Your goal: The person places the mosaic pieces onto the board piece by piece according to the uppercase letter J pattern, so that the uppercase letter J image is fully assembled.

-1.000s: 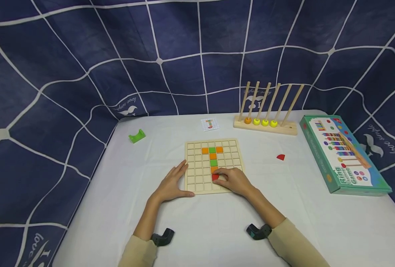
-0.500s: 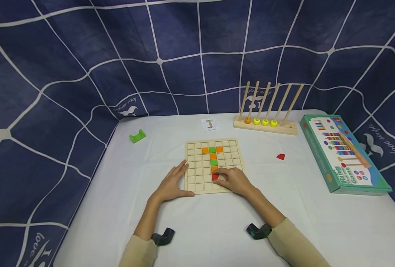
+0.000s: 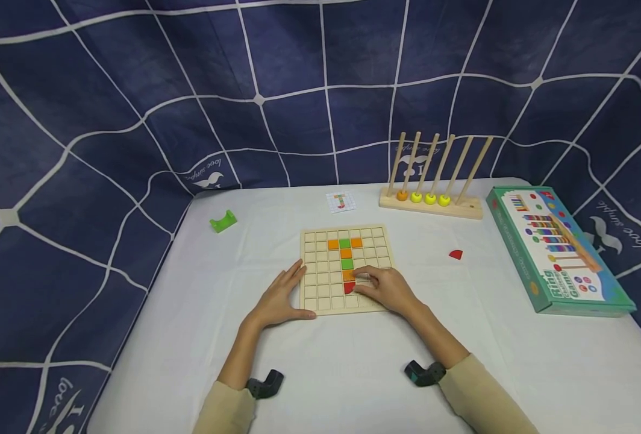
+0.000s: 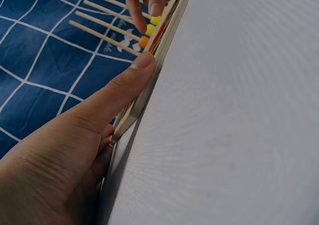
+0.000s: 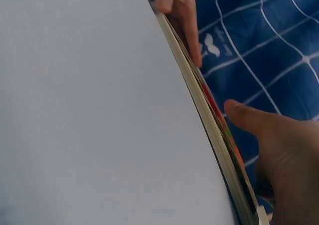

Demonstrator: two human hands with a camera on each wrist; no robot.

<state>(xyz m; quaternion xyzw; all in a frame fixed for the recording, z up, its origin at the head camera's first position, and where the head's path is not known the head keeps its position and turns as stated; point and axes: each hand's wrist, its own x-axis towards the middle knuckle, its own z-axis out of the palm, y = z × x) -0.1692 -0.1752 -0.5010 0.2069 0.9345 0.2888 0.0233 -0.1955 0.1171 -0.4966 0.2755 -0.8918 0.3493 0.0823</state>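
A wooden grid board (image 3: 322,279) lies on the white table. Its tiles form a T: orange and green squares across and down, with a red tile (image 3: 349,288) in the lowest filled cell. The red tile seems rounded at its lower right. My left hand (image 3: 279,301) rests along the board's left edge, fingers straight, with the thumb (image 4: 127,83) against the near edge. Just right of the red tile, my right hand (image 3: 390,290) hovers over the board, thumb and forefinger apart with nothing between them. The right wrist view shows its thumb (image 5: 244,114) off the board.
Behind the board lies a small pattern card (image 3: 341,202). A pegged wooden stand (image 3: 464,209) with several beads stands back right, beside a green game box (image 3: 564,253). A loose red quarter-circle piece (image 3: 455,255) lies right, a green arched piece (image 3: 223,222) left.
My right fingers have let go of the red tile and moved slightly right, uncovering it in its cell. The left hand stays where it was.
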